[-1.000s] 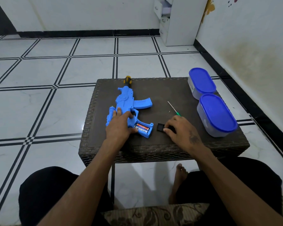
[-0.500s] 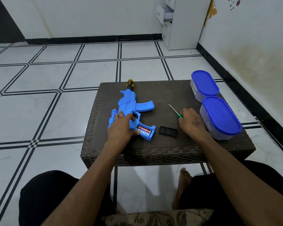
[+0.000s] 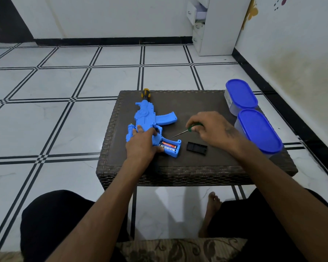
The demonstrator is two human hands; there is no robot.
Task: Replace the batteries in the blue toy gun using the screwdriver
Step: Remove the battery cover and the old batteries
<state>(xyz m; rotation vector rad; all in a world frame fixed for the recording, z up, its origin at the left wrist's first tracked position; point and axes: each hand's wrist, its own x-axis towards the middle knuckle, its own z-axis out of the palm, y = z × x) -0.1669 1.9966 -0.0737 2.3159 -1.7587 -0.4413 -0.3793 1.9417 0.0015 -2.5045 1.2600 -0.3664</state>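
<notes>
Right hand (image 3: 211, 129) pinches screwdriver (image 3: 186, 130) — tip angled down-left toward open batteries (image 3: 169, 145), just beside; left hand (image 3: 142, 142) pins gun (image 3: 150, 125).

I count one blue plastic toy gun (image 3: 150, 125), two batteries (image 3: 169, 145) in its open grip, one green-handled screwdriver (image 3: 187, 129), one black battery cover (image 3: 197, 148), two blue-lidded plastic containers (image 3: 257, 129).

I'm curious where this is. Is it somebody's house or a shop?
Probably a room in a house: a tiled floor, a low wicker table and a white drawer unit by the wall.
</notes>
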